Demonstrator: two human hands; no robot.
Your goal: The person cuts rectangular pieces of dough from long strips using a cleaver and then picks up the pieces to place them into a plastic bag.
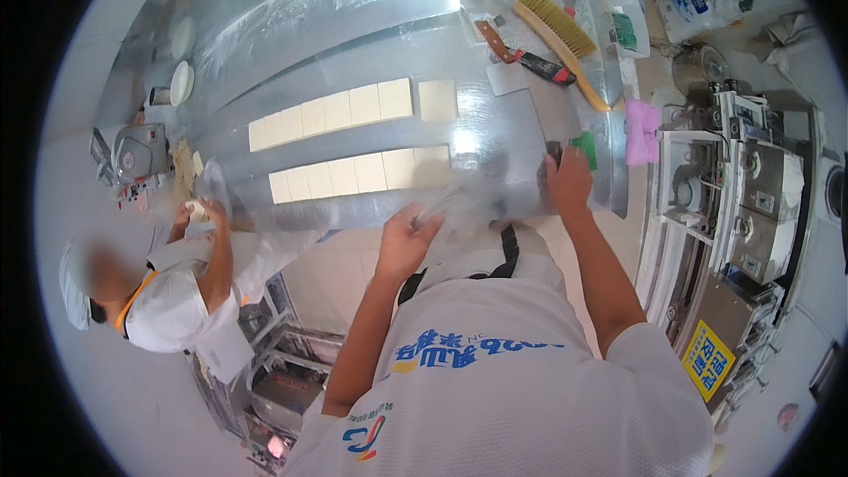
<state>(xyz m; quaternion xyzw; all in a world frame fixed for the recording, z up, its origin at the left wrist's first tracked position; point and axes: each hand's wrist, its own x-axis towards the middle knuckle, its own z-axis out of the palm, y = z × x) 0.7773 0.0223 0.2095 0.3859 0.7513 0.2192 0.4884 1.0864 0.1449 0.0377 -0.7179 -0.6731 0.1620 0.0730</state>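
My left hand [409, 234] is at the near edge of the metal table with fingers curled, pinching clear plastic film [464, 199]. My right hand [570, 181] is curled at the table's near right corner. Its fingertips are beside a dark patch on a flat grey sheet [555, 115] and a green piece [585, 148]; what they hold, if anything, I cannot make out. Left of my hands lie two rows of pale dough squares, a far row [327, 113] and a near row [353, 177]. A single square [437, 101] sits just off the far row's right end.
A wooden brush [552, 26] and cutting tools with a wooden handle [495, 41] and a black-red handle [546, 67] lie at the far right. A co-worker [190, 287] handles a pale piece at the left. Metal machines [773, 177] line the right side; a scale [140, 155] stands left.
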